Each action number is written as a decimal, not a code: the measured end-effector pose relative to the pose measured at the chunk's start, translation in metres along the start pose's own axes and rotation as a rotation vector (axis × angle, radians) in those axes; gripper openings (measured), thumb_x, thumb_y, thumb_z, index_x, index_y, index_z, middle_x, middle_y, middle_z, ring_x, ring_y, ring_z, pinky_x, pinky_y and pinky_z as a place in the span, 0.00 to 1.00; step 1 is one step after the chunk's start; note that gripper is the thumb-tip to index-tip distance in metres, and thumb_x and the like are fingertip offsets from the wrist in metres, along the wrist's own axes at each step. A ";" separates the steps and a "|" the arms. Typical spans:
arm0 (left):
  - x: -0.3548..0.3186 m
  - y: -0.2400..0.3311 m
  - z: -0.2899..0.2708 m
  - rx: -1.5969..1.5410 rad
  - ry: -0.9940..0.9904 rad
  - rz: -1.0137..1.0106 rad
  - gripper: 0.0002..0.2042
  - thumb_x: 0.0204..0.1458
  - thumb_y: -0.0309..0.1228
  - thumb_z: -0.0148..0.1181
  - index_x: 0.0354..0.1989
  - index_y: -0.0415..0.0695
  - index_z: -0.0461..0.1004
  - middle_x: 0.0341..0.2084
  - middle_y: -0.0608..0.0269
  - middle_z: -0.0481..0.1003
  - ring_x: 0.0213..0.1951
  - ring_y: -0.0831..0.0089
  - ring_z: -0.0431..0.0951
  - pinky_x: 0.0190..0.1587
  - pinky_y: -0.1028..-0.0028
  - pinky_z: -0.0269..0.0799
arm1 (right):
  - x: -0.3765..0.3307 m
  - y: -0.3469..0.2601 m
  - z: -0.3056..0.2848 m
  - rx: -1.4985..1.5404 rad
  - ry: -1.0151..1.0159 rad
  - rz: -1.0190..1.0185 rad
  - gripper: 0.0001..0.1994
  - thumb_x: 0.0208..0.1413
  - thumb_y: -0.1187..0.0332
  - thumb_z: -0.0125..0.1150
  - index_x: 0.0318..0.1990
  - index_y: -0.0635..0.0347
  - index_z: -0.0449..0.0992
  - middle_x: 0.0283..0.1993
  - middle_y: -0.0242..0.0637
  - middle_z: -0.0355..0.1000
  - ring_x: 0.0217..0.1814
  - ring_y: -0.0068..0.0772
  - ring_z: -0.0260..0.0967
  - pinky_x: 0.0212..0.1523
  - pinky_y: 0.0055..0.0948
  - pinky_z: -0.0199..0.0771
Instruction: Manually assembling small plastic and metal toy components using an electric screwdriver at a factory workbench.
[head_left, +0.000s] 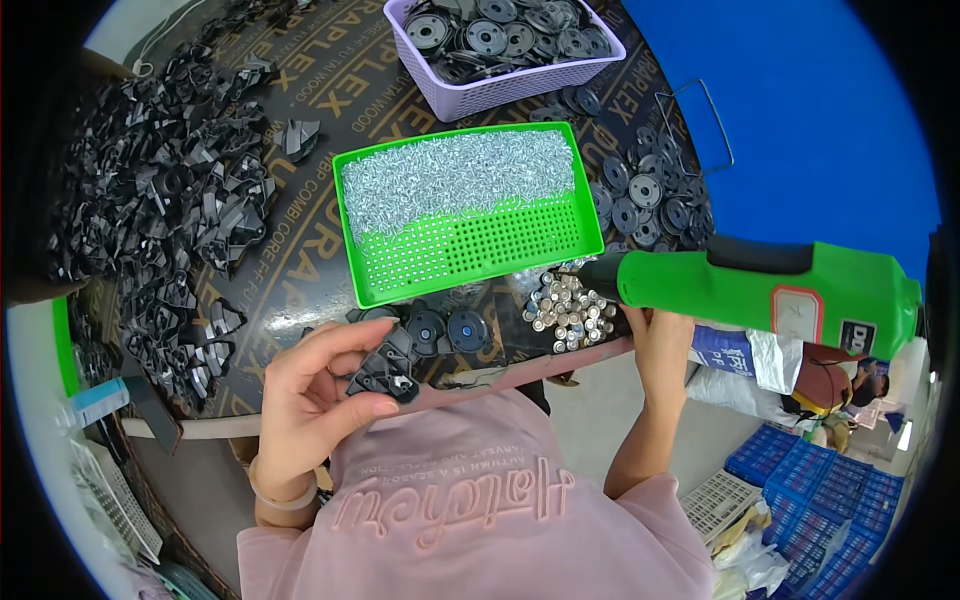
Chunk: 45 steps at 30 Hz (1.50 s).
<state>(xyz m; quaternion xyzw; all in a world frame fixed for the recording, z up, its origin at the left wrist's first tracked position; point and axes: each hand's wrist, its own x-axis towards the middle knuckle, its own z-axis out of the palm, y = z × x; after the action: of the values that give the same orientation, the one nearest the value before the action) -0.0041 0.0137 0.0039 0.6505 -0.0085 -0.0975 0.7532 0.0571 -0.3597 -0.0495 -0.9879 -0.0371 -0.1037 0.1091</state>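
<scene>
My left hand [318, 385] pinches a black moulded plastic part [385, 368] between thumb and fingers, above the table's near edge. A small shiny metal piece sits in that part. Just beyond it, two black round discs [447, 331] lie on the table. My right hand [660, 338] is at the right, beside a heap of small silver metal caps [570, 312]. A green power tool [740, 295] with a black nose crosses above the right hand and hides its fingers, so whether they hold anything does not show.
A green perforated tray [480, 240] holds many small silver screws. Behind it stands a lilac basket [440, 95] of black discs. More loose discs [645, 190] lie at the right, by a wire stand [722, 135]. Black angular plastic parts [170, 190] pile up at the left.
</scene>
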 end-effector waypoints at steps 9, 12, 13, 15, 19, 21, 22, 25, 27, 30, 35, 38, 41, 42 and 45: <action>0.008 -0.003 0.004 -0.005 -0.004 -0.009 0.29 0.43 0.09 0.66 0.58 0.32 0.70 0.53 0.58 0.71 0.56 0.74 0.71 0.44 0.81 0.78 | 0.008 -0.033 -0.019 0.362 -0.051 0.100 0.07 0.51 0.79 0.66 0.37 0.66 0.76 0.30 0.40 0.76 0.26 0.32 0.72 0.29 0.30 0.71; 0.015 -0.007 0.008 0.014 -0.004 0.038 0.29 0.43 0.10 0.67 0.58 0.35 0.71 0.53 0.60 0.70 0.53 0.77 0.71 0.41 0.83 0.77 | 0.005 -0.049 -0.030 0.461 -0.061 0.161 0.06 0.53 0.78 0.66 0.38 0.66 0.78 0.31 0.39 0.76 0.27 0.29 0.73 0.28 0.26 0.72; 0.018 -0.012 0.007 0.063 -0.023 0.048 0.29 0.43 0.11 0.68 0.58 0.36 0.71 0.52 0.62 0.70 0.47 0.80 0.71 0.38 0.85 0.74 | 0.002 -0.054 -0.032 0.467 -0.038 0.143 0.05 0.55 0.77 0.65 0.39 0.65 0.79 0.32 0.39 0.76 0.27 0.29 0.73 0.27 0.25 0.71; 0.024 -0.012 0.017 0.012 0.005 0.052 0.29 0.43 0.12 0.68 0.58 0.37 0.72 0.49 0.64 0.70 0.41 0.82 0.69 0.36 0.85 0.72 | 0.004 -0.064 -0.035 0.373 -0.004 0.069 0.04 0.56 0.76 0.64 0.39 0.65 0.79 0.32 0.40 0.76 0.27 0.30 0.73 0.27 0.26 0.70; 0.028 -0.014 0.027 -0.040 0.015 -0.015 0.28 0.43 0.12 0.68 0.57 0.32 0.71 0.53 0.56 0.71 0.59 0.67 0.70 0.56 0.74 0.70 | 0.010 -0.065 -0.029 0.362 -0.023 -0.069 0.04 0.55 0.76 0.64 0.38 0.64 0.78 0.31 0.42 0.74 0.26 0.31 0.71 0.27 0.28 0.69; 0.027 -0.013 0.031 0.022 0.017 -0.029 0.28 0.43 0.12 0.68 0.57 0.32 0.71 0.52 0.56 0.71 0.57 0.70 0.71 0.51 0.77 0.72 | 0.009 -0.084 -0.038 0.591 -0.143 -0.030 0.03 0.53 0.78 0.64 0.36 0.64 0.79 0.31 0.37 0.75 0.28 0.25 0.70 0.28 0.24 0.67; 0.026 -0.012 0.032 0.081 0.012 -0.044 0.28 0.43 0.12 0.69 0.57 0.32 0.71 0.52 0.57 0.71 0.54 0.72 0.72 0.46 0.79 0.74 | 0.006 -0.092 -0.038 0.740 -0.201 -0.040 0.03 0.53 0.78 0.65 0.35 0.64 0.79 0.32 0.36 0.75 0.30 0.22 0.69 0.29 0.22 0.66; 0.023 -0.020 0.038 0.056 0.015 -0.021 0.28 0.44 0.13 0.69 0.57 0.33 0.70 0.50 0.59 0.73 0.44 0.80 0.75 0.35 0.84 0.77 | 0.005 -0.119 -0.033 1.254 -0.401 -0.133 0.03 0.51 0.78 0.68 0.34 0.62 0.80 0.32 0.26 0.68 0.28 0.15 0.60 0.27 0.17 0.57; 0.023 -0.018 0.042 0.036 0.030 -0.022 0.29 0.43 0.13 0.69 0.57 0.33 0.70 0.49 0.58 0.73 0.41 0.81 0.75 0.37 0.83 0.80 | 0.006 -0.132 -0.024 1.241 -0.453 -0.084 0.04 0.50 0.77 0.69 0.32 0.62 0.79 0.29 0.23 0.62 0.25 0.12 0.52 0.25 0.17 0.49; 0.023 -0.018 0.048 -0.024 0.035 -0.015 0.31 0.42 0.12 0.70 0.58 0.34 0.68 0.48 0.58 0.72 0.41 0.81 0.75 0.37 0.83 0.78 | 0.009 -0.138 -0.013 1.208 -0.485 0.011 0.04 0.50 0.77 0.69 0.31 0.61 0.79 0.29 0.21 0.62 0.26 0.09 0.51 0.25 0.16 0.49; 0.022 -0.023 0.052 -0.017 0.053 -0.064 0.34 0.42 0.11 0.69 0.62 0.36 0.67 0.47 0.61 0.70 0.45 0.78 0.76 0.39 0.81 0.79 | 0.010 -0.134 -0.008 1.243 -0.539 0.040 0.05 0.50 0.76 0.70 0.32 0.61 0.78 0.29 0.21 0.62 0.27 0.09 0.54 0.25 0.15 0.52; 0.024 -0.023 0.054 0.071 0.089 0.108 0.31 0.42 0.10 0.67 0.60 0.36 0.71 0.46 0.61 0.69 0.44 0.76 0.75 0.41 0.80 0.79 | 0.008 -0.134 -0.008 1.344 -0.579 0.116 0.05 0.50 0.76 0.71 0.31 0.61 0.78 0.29 0.22 0.62 0.27 0.09 0.54 0.25 0.15 0.51; 0.025 -0.021 0.055 0.131 0.076 0.084 0.31 0.42 0.11 0.67 0.60 0.37 0.71 0.46 0.61 0.69 0.44 0.76 0.76 0.42 0.80 0.79 | 0.007 -0.136 -0.008 1.282 -0.534 0.077 0.05 0.49 0.76 0.71 0.30 0.61 0.78 0.28 0.21 0.61 0.26 0.10 0.53 0.24 0.16 0.50; 0.025 -0.022 0.056 0.130 0.076 0.087 0.31 0.42 0.11 0.67 0.60 0.37 0.71 0.46 0.61 0.69 0.44 0.76 0.76 0.42 0.80 0.79 | 0.007 -0.137 -0.008 1.222 -0.490 0.052 0.06 0.48 0.75 0.71 0.29 0.60 0.77 0.27 0.21 0.61 0.26 0.10 0.52 0.24 0.17 0.49; 0.024 -0.027 0.058 0.113 0.084 0.094 0.31 0.42 0.12 0.68 0.60 0.37 0.71 0.46 0.61 0.69 0.44 0.76 0.75 0.42 0.79 0.80 | 0.004 -0.135 -0.007 1.130 -0.459 0.057 0.07 0.47 0.75 0.72 0.27 0.59 0.76 0.25 0.21 0.59 0.25 0.11 0.51 0.24 0.18 0.49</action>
<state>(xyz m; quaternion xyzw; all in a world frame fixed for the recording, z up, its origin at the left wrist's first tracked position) 0.0075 -0.0504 -0.0164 0.6943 -0.0130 -0.0341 0.7188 0.0464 -0.2294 -0.0138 -0.7750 -0.0826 0.1505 0.6083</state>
